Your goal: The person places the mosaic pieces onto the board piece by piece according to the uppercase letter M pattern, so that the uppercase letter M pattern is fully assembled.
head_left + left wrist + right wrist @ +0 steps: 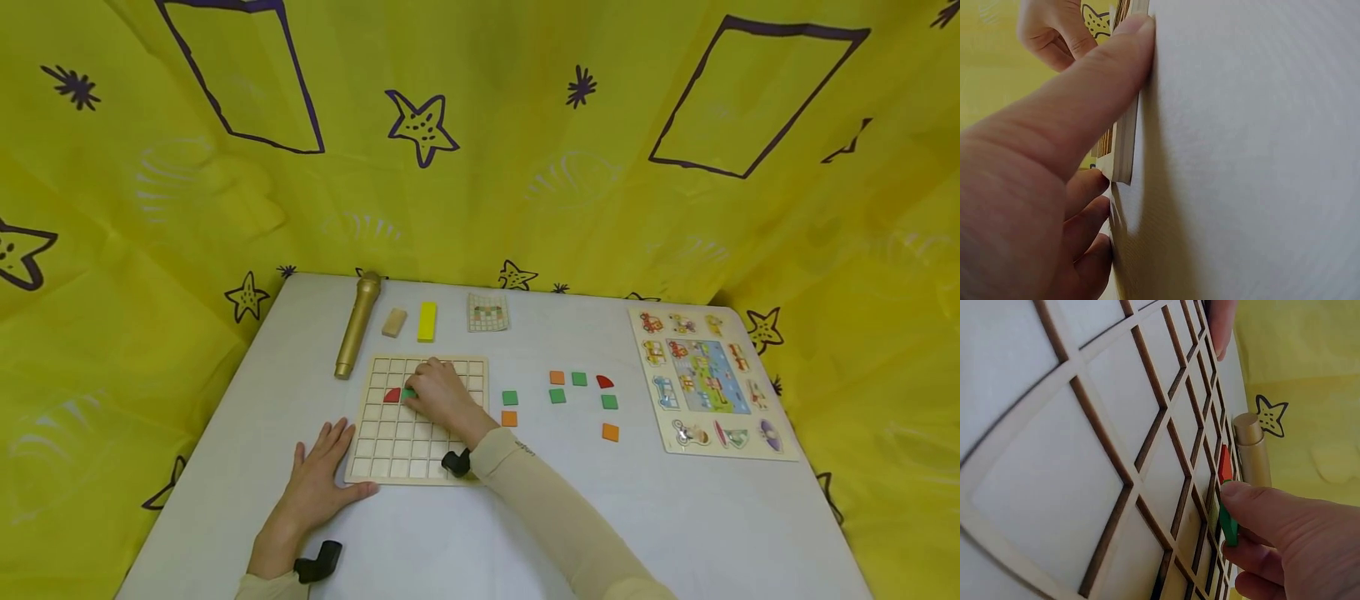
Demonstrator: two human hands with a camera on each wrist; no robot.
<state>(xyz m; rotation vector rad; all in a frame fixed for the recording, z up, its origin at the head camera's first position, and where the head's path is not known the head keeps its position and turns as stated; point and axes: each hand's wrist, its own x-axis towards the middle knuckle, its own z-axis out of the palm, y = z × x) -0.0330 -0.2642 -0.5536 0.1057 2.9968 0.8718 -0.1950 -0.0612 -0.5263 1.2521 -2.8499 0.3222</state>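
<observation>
A square wooden grid board [402, 448] lies on the white table. My right hand [442, 396] pinches a green square tile [1228, 526] between thumb and fingers over the board's upper part. Directly left of that tile, a red quarter-circle tile [392, 396] sits on the grid. My left hand [315, 487] rests with spread fingers at the board's lower-left corner. In the left wrist view its thumb [1107, 69] presses along the board's edge, while the other fingers lie beside the corner.
Several loose tiles lie right of the board, among them an orange square [611, 432] and a red quarter-circle [605, 382]. Behind the board are a gold microphone [357, 325], a wooden block [393, 322], a yellow block [427, 322] and a pattern card [487, 313]. A picture puzzle [708, 392] lies far right.
</observation>
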